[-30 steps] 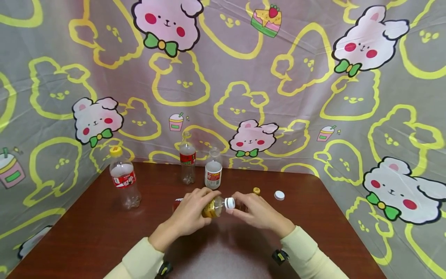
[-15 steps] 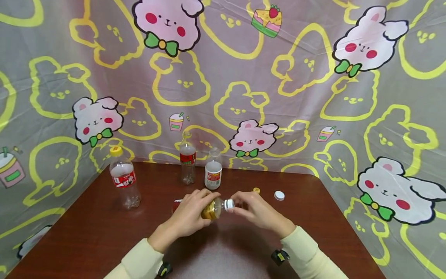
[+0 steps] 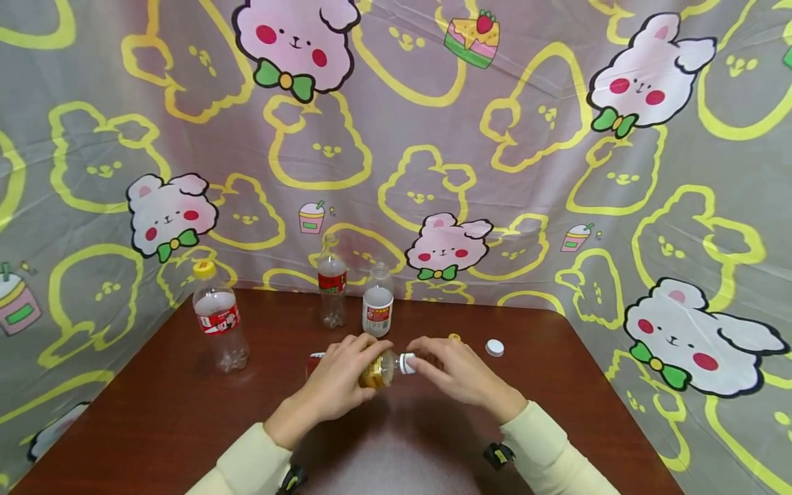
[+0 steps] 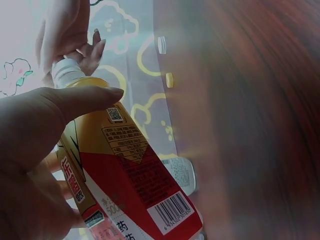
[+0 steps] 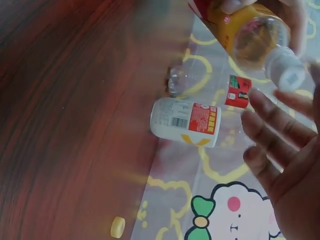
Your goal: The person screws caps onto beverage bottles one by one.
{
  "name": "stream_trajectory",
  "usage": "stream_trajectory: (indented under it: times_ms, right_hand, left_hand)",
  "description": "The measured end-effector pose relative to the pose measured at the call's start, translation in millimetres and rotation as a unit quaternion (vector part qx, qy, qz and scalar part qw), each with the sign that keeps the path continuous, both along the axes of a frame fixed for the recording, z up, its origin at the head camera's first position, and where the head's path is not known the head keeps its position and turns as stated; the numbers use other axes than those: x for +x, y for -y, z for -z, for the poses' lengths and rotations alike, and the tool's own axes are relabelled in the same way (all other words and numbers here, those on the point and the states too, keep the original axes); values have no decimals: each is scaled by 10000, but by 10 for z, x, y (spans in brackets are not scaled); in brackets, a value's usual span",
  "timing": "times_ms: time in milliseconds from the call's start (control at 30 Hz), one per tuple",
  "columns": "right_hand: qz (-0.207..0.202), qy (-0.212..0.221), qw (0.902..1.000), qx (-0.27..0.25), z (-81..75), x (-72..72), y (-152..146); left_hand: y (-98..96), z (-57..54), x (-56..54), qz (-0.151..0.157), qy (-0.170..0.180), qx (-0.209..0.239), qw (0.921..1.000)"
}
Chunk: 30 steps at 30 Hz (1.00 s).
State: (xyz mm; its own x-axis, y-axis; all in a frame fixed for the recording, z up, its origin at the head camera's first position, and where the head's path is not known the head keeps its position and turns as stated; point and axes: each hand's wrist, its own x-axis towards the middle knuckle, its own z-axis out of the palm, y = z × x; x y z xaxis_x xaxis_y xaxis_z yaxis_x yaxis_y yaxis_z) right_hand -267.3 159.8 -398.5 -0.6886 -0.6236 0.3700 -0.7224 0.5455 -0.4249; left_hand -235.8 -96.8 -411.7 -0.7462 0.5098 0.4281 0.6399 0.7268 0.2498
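Observation:
My left hand (image 3: 339,377) grips a plastic drink bottle (image 4: 135,170) with a red and gold label. Held sideways above the table, the bottle points its neck to the right. A white cap (image 3: 406,363) sits on the neck. My right hand (image 3: 454,371) is right at this cap, its thumb against or very near it. In the right wrist view the fingers (image 5: 282,122) are spread and loosely bent beside the cap, not wrapped round it. The left thumb lies across the bottle's gold shoulder in the left wrist view.
A clear bottle with a yellow cap (image 3: 221,323) stands at the left of the brown table (image 3: 155,419). Behind my hands stand a red-labelled bottle (image 3: 333,292) and a white-labelled uncapped bottle (image 3: 377,306). A white cap (image 3: 494,348) and a yellow cap (image 3: 454,337) lie right.
My right hand's fingers have shifted and loosened at the white cap, spreading away from it. The left hand and its bottle have hardly moved.

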Motion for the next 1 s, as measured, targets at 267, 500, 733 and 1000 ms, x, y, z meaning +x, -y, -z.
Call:
stream_trajectory:
  times_ms: [267,500,733,1000]
  right_hand:
    - [-540,183,9977,-358,-11,-16,-22]
    - [-703,70,9962,-503,53,-37,-10]
    - [-375,-297,9988,51,59,-13,12]
    - [189,-696,9952,664,78,-39,43]
  left_hand:
    - [29,7,-36,-107,157,6,9998]
    - [17,25,-44,-46,89,54,9999]
    - [-6,28,-8,-75,-7,73,9999]
    - [-33,15,6,-93,-21,-67,9999]
